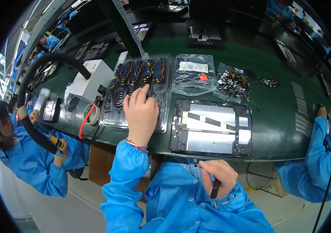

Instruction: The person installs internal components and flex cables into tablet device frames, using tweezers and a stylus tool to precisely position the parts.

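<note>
My left hand (141, 114) reaches over a clear plastic tray (161, 116) that holds rows of small blue, gold and black electronic parts (136, 72). Its fingers are apart, with the tips at the parts in the middle rows; I see nothing in them. Close to my body, below the table's front edge, my right hand (220, 179) is closed round black tweezers (215, 188). A tiny dark bit shows by its fingertips, too small to name. Between the tray and my right side lies an opened tablet housing (212, 128) with silvery battery panels and a black frame.
Behind the tablet lie a clear bag (192, 75) with a label and a heap of small cable parts (233, 83). Left of the tray stand a white box (90, 79), a tape roll (91, 114) and a black hose (22, 93). Co-workers in blue sit on both sides.
</note>
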